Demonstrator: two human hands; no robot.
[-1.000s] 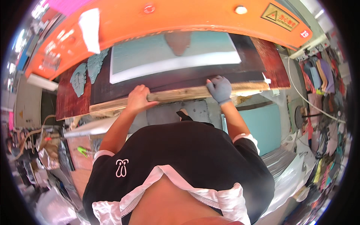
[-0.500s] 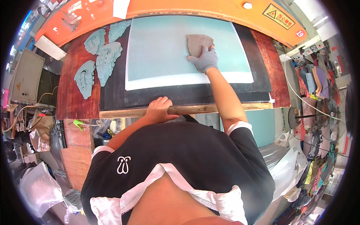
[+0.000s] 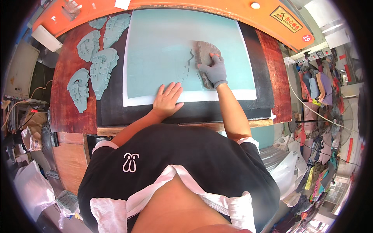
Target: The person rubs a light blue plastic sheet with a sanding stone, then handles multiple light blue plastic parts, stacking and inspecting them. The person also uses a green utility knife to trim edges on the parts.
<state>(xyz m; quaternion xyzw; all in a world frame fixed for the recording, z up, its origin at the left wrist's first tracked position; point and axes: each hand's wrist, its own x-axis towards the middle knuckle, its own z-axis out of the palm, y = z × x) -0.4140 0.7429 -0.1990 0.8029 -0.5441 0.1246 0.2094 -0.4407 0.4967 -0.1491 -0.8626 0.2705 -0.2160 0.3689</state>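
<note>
one curved, grey-brown tool (image 3: 203,53) sits gripped in the right hand (image 3: 216,71); the left hand (image 3: 167,101) lies outspread.

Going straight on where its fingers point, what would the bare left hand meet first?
Crossing the flat teal sheet, the left hand would probably meet the long orange beam, passing left of the rounded grey-brown slab; beam height is unclear.

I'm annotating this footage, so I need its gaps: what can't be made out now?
All in the head view:
Left hand: its back hides the palm.
Brown tool: right hand covers part.
Stacked teal pieces: overlap hides their count.
White paper: upper picture edge cuts it off.
</note>
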